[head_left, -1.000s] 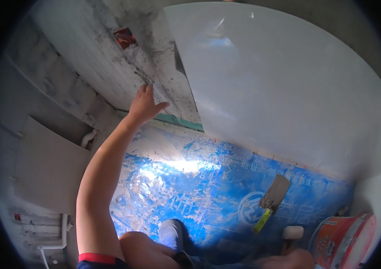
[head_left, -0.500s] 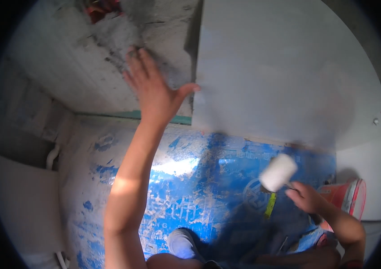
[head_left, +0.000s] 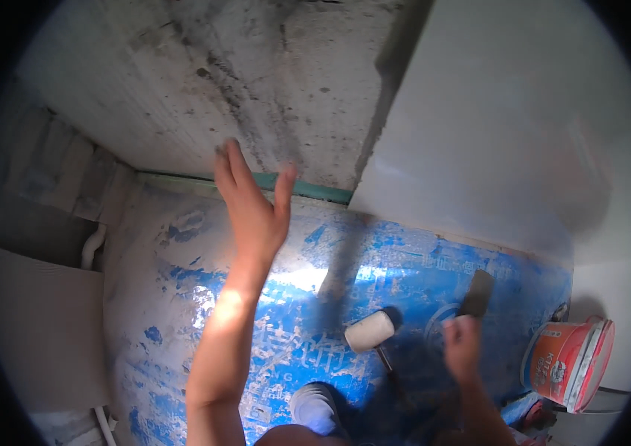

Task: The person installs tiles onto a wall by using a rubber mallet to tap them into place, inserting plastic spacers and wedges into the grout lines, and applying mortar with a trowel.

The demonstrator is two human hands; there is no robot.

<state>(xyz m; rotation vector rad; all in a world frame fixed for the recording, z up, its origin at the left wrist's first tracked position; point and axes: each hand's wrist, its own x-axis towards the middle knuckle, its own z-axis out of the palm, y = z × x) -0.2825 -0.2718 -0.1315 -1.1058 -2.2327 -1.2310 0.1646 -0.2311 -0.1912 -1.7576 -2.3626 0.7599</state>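
Observation:
My left hand (head_left: 248, 201) is raised with fingers spread, in front of the bare, stained wall section (head_left: 293, 97); whether it touches the wall is unclear. To its right, a large pale tile panel (head_left: 494, 126) covers the wall. Low on the right, my right hand (head_left: 463, 346) is closed around what looks like a putty knife; its handle is hidden in my fingers and its dark, flat blade (head_left: 477, 291) points away from me. A white-headed mallet (head_left: 369, 331) with a dark handle rests on the blue floor covering, left of that hand.
The worn blue floor sheet (head_left: 308, 297) runs up to the walls. A red and orange bucket (head_left: 564, 364) stands at the right. At the left, a white pipe (head_left: 93, 245) comes out near a pale panel (head_left: 44, 334). My shoe (head_left: 314, 407) is at the bottom.
My right hand has let go of the mallet, now farther left on the floor, and taken hold of the putty knife. My left hand has come down and back from the upper wall.

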